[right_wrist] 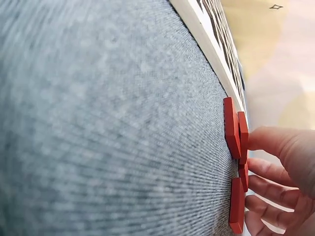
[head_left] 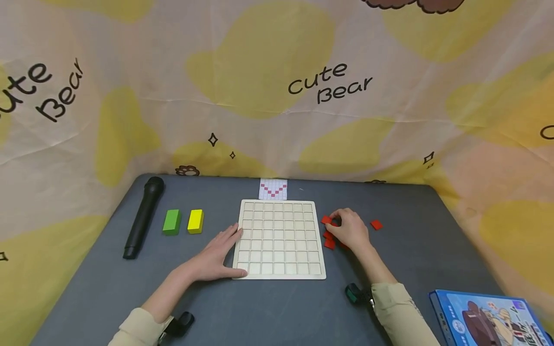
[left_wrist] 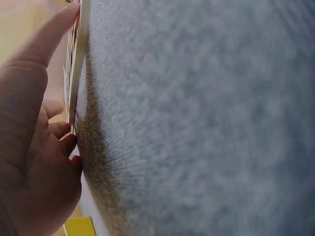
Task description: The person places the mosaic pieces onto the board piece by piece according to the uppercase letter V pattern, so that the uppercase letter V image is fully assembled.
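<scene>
A white gridded board [head_left: 279,239] lies flat on the grey table. Along its left edge rests my left hand [head_left: 212,257], thumb spread toward the near corner, fingers on the upper side. In the left wrist view the thumb of my left hand [left_wrist: 34,118] touches the board's rim [left_wrist: 81,54]. Just right of the board, my right hand [head_left: 351,230] pinches at a red tile between thumb and forefinger, among several red tiles [head_left: 329,243]. The right wrist view has my right hand [right_wrist: 280,182] with its thumb against a red tile [right_wrist: 243,129]; its fingertips are partly hidden.
A small pattern card [head_left: 273,189] lies behind the board. Left of it are a yellow block [head_left: 195,221], a green block [head_left: 171,222] and a black microphone [head_left: 144,217]. One red tile [head_left: 376,225] lies apart at right. A blue box [head_left: 493,319] occupies the near right corner.
</scene>
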`<state>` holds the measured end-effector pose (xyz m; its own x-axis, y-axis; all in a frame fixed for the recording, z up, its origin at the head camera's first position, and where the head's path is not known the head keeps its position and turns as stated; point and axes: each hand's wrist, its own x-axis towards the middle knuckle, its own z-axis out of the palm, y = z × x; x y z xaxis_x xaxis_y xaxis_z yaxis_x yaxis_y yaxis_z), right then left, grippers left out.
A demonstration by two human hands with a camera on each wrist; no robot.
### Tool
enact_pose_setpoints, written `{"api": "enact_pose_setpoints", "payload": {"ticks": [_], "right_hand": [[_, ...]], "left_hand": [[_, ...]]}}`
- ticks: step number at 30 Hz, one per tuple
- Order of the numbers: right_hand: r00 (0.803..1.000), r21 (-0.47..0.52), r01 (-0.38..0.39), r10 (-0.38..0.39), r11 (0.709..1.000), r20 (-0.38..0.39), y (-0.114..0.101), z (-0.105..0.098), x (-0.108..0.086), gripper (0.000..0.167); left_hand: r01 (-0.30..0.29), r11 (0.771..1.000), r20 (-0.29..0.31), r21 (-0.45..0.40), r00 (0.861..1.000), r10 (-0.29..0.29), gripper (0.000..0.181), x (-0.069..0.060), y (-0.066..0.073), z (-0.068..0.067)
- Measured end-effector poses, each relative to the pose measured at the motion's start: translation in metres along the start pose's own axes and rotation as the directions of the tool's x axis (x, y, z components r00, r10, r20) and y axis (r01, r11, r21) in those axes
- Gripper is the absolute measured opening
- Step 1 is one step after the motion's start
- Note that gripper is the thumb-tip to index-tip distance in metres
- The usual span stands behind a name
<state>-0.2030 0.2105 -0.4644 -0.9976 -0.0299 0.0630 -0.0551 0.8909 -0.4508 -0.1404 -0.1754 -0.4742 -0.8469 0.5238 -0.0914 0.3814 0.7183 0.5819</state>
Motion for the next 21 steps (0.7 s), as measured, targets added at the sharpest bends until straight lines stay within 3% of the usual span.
{"api": "enact_pose_setpoints", "payload": {"ticks": [14,21], "right_hand": [[1.0,0.086,0.021,-0.019,0.996,-0.025,0.009,0.003,-0.001,0.031],[0.999,0.158,0.039,-0.036,0.987,-0.018,-0.002,0.001,-0.007,0.029]], "left_hand": [[-0.034,0.998,0.006,0.047,0.999,0.034,0.11,0.001,-0.005,0.001],[-0.037,0.995,-0.006,0.089,0.999,0.038,0.11,0.002,-0.003,0.001]]}}
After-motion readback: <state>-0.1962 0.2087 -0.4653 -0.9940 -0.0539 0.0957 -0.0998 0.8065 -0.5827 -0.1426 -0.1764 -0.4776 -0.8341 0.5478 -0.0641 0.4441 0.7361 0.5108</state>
